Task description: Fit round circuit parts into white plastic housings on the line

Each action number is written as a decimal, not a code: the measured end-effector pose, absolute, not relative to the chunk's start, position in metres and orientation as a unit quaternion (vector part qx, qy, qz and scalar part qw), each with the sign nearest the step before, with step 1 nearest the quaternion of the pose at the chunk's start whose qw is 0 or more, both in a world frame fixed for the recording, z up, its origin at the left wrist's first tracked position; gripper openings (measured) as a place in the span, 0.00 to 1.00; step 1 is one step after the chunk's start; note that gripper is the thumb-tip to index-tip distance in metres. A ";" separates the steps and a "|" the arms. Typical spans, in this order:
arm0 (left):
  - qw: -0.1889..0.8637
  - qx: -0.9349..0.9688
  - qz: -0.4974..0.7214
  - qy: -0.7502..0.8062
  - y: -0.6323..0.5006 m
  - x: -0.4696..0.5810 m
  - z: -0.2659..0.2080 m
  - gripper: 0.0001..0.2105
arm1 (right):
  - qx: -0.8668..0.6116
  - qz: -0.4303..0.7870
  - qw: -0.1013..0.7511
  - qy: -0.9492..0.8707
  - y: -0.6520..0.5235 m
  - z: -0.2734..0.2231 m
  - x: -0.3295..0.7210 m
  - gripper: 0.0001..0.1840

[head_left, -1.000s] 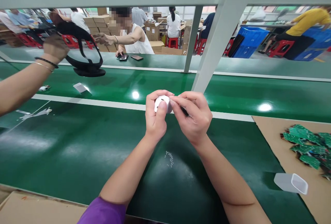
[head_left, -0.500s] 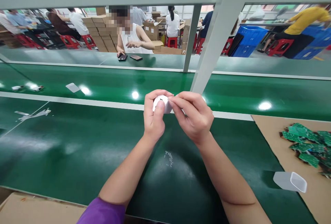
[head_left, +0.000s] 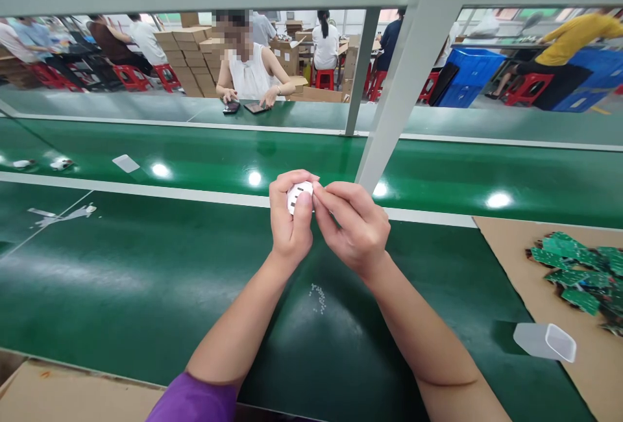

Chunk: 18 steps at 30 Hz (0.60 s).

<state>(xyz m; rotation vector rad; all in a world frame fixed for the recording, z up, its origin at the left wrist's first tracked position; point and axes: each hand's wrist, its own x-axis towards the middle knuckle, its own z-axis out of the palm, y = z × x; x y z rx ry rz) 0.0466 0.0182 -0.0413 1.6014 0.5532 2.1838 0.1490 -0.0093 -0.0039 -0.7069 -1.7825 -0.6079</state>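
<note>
My left hand (head_left: 291, 217) is wrapped round a small white plastic housing (head_left: 294, 197), with the thumb across its front. Several dark slots show in the housing's face, which is turned towards me. Thumb and fingers of my right hand (head_left: 353, 224) are pinched together at the housing's right edge. Whatever lies between those fingertips is hidden or too small to name. Below my hands, several tiny clear pieces (head_left: 318, 298) are scattered on the green work surface (head_left: 160, 292).
At the right, green circuit boards (head_left: 574, 266) lie piled on cardboard (head_left: 516, 247), beside a translucent plastic cup (head_left: 542, 342) on its side. Beyond my hands runs a green belt (head_left: 214, 156) carrying a flat white piece (head_left: 126, 163). A person (head_left: 250, 78) sits opposite, behind a metal post (head_left: 394, 78).
The housing has turned, so more slots face me, and my right hand has shifted slightly left. White pieces on the belt have moved left. The person opposite has lowered a hand to a dark flat object.
</note>
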 end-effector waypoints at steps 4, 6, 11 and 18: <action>0.220 0.563 0.776 0.180 0.018 0.045 -0.039 0.09 | -0.296 -0.129 0.575 -0.752 -0.009 -0.002 0.150 0.11; 0.238 0.559 0.775 0.173 0.018 0.044 -0.037 0.09 | -0.297 -0.049 0.590 -0.749 -0.008 0.001 0.152 0.10; 0.256 0.552 0.775 0.169 0.017 0.045 -0.035 0.10 | -0.310 0.022 0.584 -0.750 -0.009 0.005 0.157 0.10; 0.253 0.545 0.775 0.195 0.022 0.041 -0.038 0.10 | -0.313 -0.076 0.572 -0.755 -0.011 0.001 0.150 0.11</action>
